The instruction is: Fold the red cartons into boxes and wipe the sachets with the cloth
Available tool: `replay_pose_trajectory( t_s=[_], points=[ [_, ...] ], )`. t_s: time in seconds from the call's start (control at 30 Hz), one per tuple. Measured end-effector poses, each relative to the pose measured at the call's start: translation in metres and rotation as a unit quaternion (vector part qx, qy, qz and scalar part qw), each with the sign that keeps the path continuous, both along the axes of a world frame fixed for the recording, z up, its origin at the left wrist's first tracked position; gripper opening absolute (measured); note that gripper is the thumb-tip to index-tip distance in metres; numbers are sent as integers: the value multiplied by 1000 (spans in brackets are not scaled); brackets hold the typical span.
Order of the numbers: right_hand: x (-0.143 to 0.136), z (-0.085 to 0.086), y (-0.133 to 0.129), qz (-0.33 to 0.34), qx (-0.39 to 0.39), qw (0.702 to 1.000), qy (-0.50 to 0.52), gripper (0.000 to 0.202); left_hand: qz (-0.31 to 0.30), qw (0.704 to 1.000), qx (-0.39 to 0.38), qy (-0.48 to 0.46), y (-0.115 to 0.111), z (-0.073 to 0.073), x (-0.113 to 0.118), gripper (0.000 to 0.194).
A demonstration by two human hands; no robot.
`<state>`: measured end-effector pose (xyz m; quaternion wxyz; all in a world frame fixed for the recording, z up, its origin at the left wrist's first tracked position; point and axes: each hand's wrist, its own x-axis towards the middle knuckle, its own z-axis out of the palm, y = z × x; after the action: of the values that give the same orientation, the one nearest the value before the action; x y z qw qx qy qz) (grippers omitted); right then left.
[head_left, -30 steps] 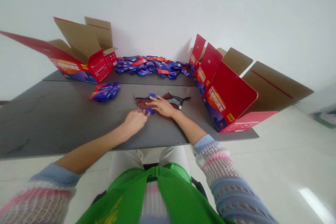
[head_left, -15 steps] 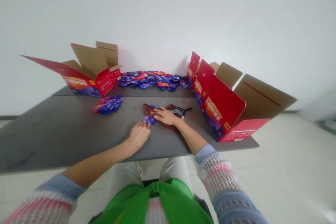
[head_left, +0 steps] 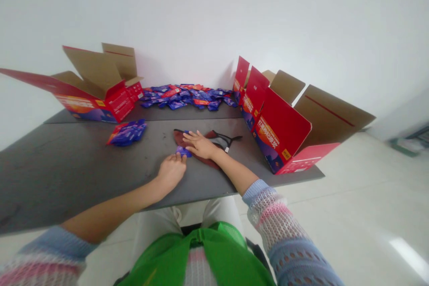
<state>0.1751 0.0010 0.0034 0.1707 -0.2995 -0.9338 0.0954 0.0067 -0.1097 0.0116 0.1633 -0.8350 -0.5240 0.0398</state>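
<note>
My left hand [head_left: 172, 170] has its fingers curled together at the near end of a small purple-blue sachet [head_left: 183, 152]. The sachet's far part is covered by a brown cloth piece [head_left: 212, 134] with black edging, a grey inner side and black straps, and a bit of blue shows beyond its far edge. Flat on this cloth lies my right hand [head_left: 200, 145], fingers spread. To the left, a small stack of blue and red sachets [head_left: 127, 132] rests on the dark table [head_left: 100, 174].
Along the wall lies a long heap of blue and red sachets [head_left: 187, 97]. An open red carton [head_left: 117, 100] stands at the left, its flaps spread. More open red cartons [head_left: 281, 129] line the right side, the nearest close to the table's edge.
The view has shifted slightly, so the table's contents appear a little farther left. Both hands keep nearly the same place on the sachet and the cloth.
</note>
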Motion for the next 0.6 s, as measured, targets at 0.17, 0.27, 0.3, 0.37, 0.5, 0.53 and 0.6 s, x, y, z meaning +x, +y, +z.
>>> replay_pose_trajectory(
  t_s=[0.17, 0.27, 0.3, 0.37, 0.5, 0.53, 0.6],
  points=[
    [7, 6, 14, -24, -6, 999, -20, 48, 28, 999, -24, -20, -3, 5, 5, 42],
    [16, 16, 11, -4, -39, 998, -41, 48, 33, 997, -38, -61, -5, 7, 6, 42],
    [18, 19, 7, 14, -49, 998, -47, 47, 32, 996, -38, -72, -6, 7, 5, 43],
    [22, 24, -3, 54, -61, 996, -47, 44, 30, 996, -33, -76, -7, 7, 5, 43],
    [21, 27, -24, 24, -61, 997, -33, 41, 26, 998, -37, -49, -7, 9, 6, 40],
    [19, 26, -26, 5, -55, 998, -36, 41, 26, 998, -39, -43, -7, 9, 7, 40],
    [16, 24, -26, -17, -38, 998, -44, 43, 31, 998, -38, -37, -7, 10, 7, 42]
  ],
)
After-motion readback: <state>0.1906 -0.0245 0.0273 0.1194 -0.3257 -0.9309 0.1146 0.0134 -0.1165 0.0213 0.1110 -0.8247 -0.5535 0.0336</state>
